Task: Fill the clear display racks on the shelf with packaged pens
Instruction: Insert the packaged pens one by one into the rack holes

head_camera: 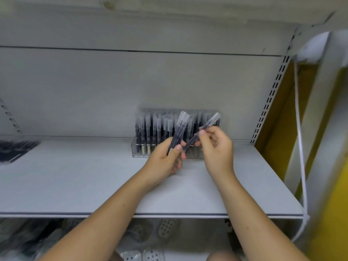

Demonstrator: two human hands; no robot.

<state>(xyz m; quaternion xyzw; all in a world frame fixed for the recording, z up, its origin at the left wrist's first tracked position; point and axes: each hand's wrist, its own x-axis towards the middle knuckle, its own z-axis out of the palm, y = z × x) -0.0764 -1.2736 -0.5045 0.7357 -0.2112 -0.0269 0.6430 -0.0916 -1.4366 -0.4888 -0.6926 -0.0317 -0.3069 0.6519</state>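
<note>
Packaged pens (150,127) already stand in most of the clear display rack (140,150), which sits on the shelf (84,176) just beyond both hands and against the back panel (131,81). The slots beyond the left hand look full. The front slots directly behind the right hand look empty through the clear wall, though blur makes this hard to tell. I judge this rack is nearly filled, with only a few pens left to seat.

The left hand (163,161) has its fingers curled round a small bunch (178,130) of pens held tilted, caps up. The right hand (216,147) pinches a single pen (207,127) between thumb and fingertips, slanted with its cap toward the rack's far end.

Bare shelf spreads wide to the left of the hands, and a pile of dark packets (15,149) lies well apart at that end. To the right there is less room. The slotted upright (271,95) and a hanging white cord (301,147) close that side. The shelf's front edge runs beneath the forearms.
</note>
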